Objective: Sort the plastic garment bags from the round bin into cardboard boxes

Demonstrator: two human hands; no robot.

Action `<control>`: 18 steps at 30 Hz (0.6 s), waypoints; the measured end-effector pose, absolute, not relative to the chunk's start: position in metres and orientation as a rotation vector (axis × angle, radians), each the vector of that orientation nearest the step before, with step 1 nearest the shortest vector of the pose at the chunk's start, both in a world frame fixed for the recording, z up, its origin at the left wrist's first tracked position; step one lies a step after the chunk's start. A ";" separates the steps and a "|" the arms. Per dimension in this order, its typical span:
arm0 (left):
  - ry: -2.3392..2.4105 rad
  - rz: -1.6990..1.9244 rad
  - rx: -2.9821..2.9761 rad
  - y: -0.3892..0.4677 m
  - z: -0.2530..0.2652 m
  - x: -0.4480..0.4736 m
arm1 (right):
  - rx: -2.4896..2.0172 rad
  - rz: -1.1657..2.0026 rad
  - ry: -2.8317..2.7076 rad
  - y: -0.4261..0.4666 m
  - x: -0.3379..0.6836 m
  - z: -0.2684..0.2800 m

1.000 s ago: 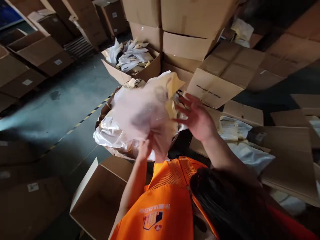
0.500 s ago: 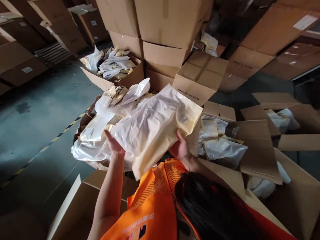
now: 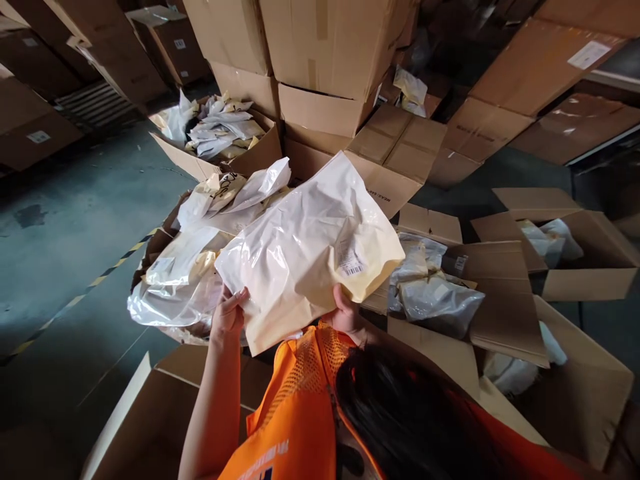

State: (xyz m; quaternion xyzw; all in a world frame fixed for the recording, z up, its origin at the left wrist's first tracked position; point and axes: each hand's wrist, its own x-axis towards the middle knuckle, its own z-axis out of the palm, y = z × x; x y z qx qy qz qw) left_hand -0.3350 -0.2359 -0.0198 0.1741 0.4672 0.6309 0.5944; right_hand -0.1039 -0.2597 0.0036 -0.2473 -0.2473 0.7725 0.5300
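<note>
A large white and cream plastic mailing bag (image 3: 305, 247) is held up in front of my chest, with a barcode label on its right part. My left hand (image 3: 230, 313) pinches its lower left edge, thumb on top. My right hand (image 3: 345, 312) grips the lower right edge; its fingers are hidden beneath the bag. Behind and to the left, an open carton (image 3: 159, 243) is heaped with similar bags (image 3: 183, 257), some in clear plastic. The held bag hides part of that heap.
Another open carton (image 3: 265, 155) full of bags stands further back, before tall stacked cartons (image 3: 330, 47). Open cartons with a few bags lie to the right, such as this carton (image 3: 590, 283). Near my left arm is an open carton (image 3: 145, 413). Striped tape (image 3: 100, 280) marks the floor.
My left hand has closed on the bag's left edge, where it was open beside it. The bag has tilted toward me, so its barcode label shows more plainly. The view has shifted slightly.
</note>
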 end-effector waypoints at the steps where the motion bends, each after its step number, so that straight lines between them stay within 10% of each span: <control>1: 1.092 1.464 0.411 -0.236 -0.021 -0.336 | -0.589 1.854 -0.595 -0.260 -0.103 0.002; 18: 1.172 1.385 0.437 -0.235 -0.030 -0.328 | -0.834 1.511 -0.213 -0.247 -0.050 -0.019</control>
